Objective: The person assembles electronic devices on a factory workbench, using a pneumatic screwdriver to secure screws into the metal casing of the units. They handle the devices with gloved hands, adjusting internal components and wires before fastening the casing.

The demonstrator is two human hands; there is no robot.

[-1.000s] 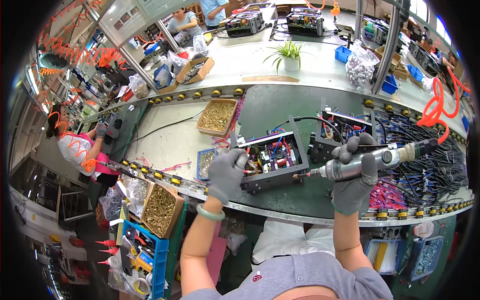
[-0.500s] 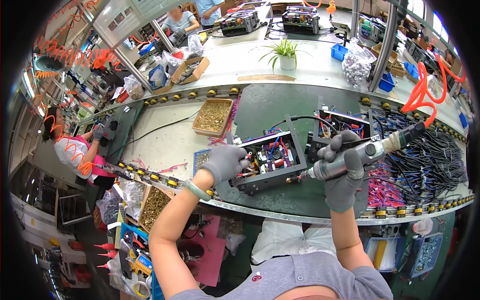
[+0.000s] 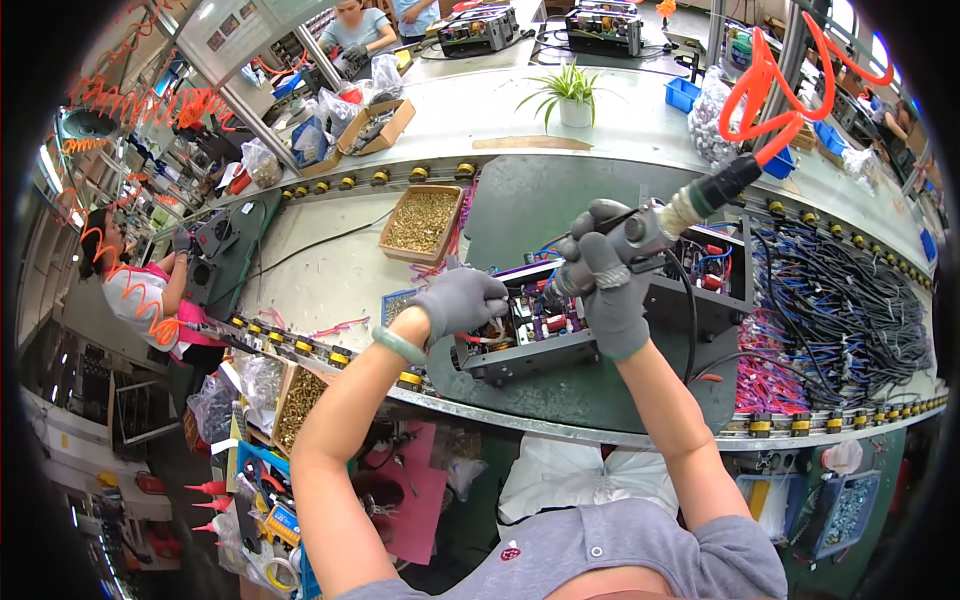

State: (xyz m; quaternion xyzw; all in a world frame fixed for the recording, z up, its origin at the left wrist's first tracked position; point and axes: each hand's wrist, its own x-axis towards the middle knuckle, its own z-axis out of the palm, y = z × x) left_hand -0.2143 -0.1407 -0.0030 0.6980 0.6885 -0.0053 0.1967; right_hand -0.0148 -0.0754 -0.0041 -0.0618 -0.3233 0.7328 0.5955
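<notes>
Head view of an assembly worktop (image 3: 330,270) bounded front and back by rows of yellow-and-black rollers. An open black metal chassis (image 3: 590,330) holding circuit boards and red and blue wires lies on a dark green mat (image 3: 620,385), its near edge close to the front roller rail; bare mat remains in front of it and bare pale surface to its left. The left hand (image 3: 458,300), in a grey knit glove, is clenched over the chassis's left end, fingers curled down onto it. The right hand (image 3: 605,290), likewise gloved, is wrapped tight around a cylindrical pneumatic screwdriver (image 3: 640,235), whose bit end points down-left into the chassis interior while a coiled orange air hose (image 3: 765,85) rises from its tail. Compared with half a second earlier, the left hand has shifted rightward onto the chassis edge, and the screwdriver is tilted more steeply, its tail raised. A cardboard tray of brass screws (image 3: 420,222) sits behind, well apart; a mass of black cable harnesses (image 3: 850,300) crowds the right side.
</notes>
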